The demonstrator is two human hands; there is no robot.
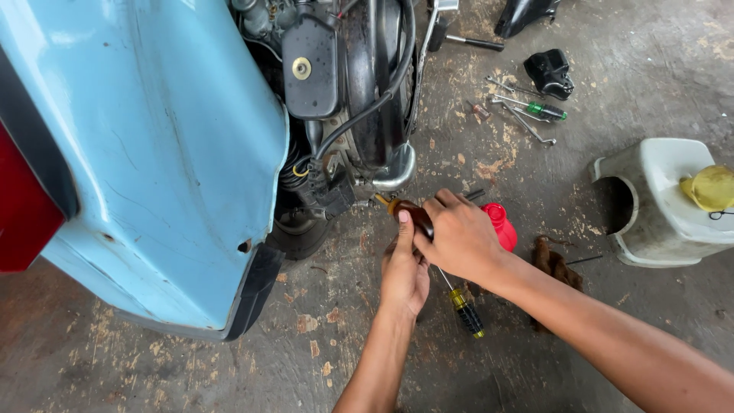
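Note:
My right hand (461, 235) grips the dark brown handle of a screwdriver (413, 213), whose tip points at the underside of a light blue scooter (153, 153) near its black engine parts (336, 92). Just below it, my left hand (404, 271) reaches up and its thumb rests against the same handle. A red oil can (501, 226) sits on the floor behind my right hand, partly hidden by it. A yellow and black screwdriver (465, 306) lies on the floor under my right wrist.
Wrenches and a green-handled screwdriver (544, 111) lie scattered on the stained concrete floor at the back. Two black plastic parts (549, 73) sit near them. A white plastic stool (661, 199) with a yellow object (711, 187) on it stands at right.

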